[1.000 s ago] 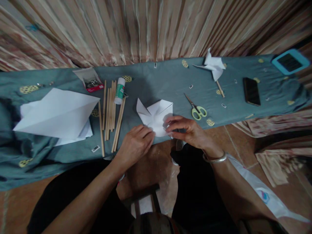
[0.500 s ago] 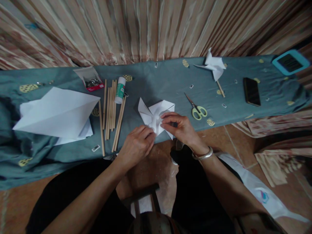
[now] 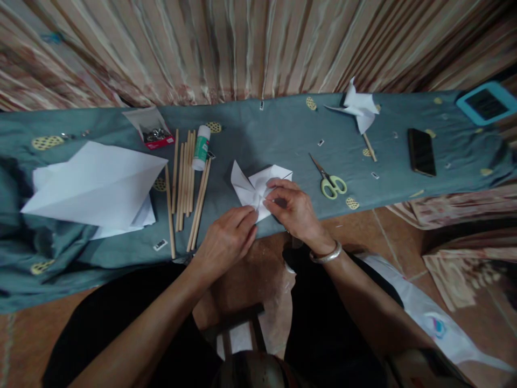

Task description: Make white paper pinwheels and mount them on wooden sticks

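Your left hand (image 3: 228,231) pinches the near edge of the folded paper (image 3: 257,182), and your right hand (image 3: 297,207) has thumb and fingertip closed on its middle. Left of your grip lie wooden sticks (image 3: 186,172); right, the scissors (image 3: 325,174); farther right, beyond them, a paper pinwheel (image 3: 359,108).

Paper (image 3: 241,191) between sticks (image 3: 188,172) and scissors (image 3: 332,186), sheets (image 3: 92,183) left of sticks, phone (image 3: 421,152) at right

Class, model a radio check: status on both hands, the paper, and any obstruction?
Left hand pinching folded paper; right hand, fingertips near its middle. Paper's left flap sticking up. Scissors off right, apart from hands, not obstructing.
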Demonstrator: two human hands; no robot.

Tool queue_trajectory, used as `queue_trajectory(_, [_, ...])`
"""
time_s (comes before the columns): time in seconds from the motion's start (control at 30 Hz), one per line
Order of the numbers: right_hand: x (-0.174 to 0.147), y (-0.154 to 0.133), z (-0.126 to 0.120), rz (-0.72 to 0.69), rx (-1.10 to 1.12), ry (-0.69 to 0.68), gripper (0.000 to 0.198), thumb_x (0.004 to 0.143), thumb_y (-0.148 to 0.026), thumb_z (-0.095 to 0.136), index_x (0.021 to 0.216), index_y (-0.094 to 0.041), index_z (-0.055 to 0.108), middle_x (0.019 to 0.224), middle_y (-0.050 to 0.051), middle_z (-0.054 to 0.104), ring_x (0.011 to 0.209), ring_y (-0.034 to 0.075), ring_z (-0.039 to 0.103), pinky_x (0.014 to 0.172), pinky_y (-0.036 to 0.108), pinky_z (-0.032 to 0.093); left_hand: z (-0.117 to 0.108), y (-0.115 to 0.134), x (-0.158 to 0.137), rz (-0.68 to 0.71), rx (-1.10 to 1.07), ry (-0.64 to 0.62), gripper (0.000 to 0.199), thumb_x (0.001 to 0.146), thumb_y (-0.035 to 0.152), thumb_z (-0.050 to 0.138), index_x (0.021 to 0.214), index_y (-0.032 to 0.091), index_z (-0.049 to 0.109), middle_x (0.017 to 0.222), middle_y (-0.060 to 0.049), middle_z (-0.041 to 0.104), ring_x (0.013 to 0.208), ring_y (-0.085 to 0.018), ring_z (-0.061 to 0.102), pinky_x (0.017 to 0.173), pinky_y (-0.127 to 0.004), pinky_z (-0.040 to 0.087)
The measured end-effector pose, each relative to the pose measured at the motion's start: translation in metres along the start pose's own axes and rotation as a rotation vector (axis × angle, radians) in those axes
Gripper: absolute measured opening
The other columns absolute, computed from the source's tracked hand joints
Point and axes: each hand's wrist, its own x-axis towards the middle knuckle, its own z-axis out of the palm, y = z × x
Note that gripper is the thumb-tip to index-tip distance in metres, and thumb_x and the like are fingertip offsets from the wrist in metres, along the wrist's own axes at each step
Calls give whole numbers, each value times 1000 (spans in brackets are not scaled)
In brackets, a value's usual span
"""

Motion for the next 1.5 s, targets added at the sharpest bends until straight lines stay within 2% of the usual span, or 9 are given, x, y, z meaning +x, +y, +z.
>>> queue_trajectory(0.13, [1,1,1,-2,-10,3,6,78,-16,64,75,-20,67,108,7,67,101,22,61,93,39,46,0,1,0,15,14,-32,26,90,16,50,114,11,56,112,-14,63,97,-23,62,82,-38,57])
queue_trajectory(0.8, [2,2,6,7,-25,32,4,78,-19,66,76,-22,64,109,7,66,103,23,61,95,42,45,-3,3,2,20,24,-78,22,90,14,48,109,12,59,106,-12,65,92,-22,61,78,-37,55])
queue_trajectory(1.0, [2,2,6,3,-20,32,3,77,-17,67,78,-18,65,109,11,66,104,24,61,95,40,45,-3,3,2,26,24,-75,21,89,14,50,108,11,60,105,-12,65,92,-23,60,79,-37,55])
queue_trajectory(1.17, [1,3,6,-2,-14,30,4,78,-18,67,78,-21,65,109,7,66,105,23,60,96,41,44,-2,3,3,30,28,-64,21,89,13,50,107,9,60,104,-12,65,91,-22,60,79,-37,56])
queue_trajectory(1.5, [-2,4,8,-41,-38,18,11,83,-23,62,90,-24,71,117,6,61,104,23,57,95,42,46,-3,3,3,25,33,-83,20,89,13,49,106,11,60,106,-12,65,91,-22,60,78,-37,55])
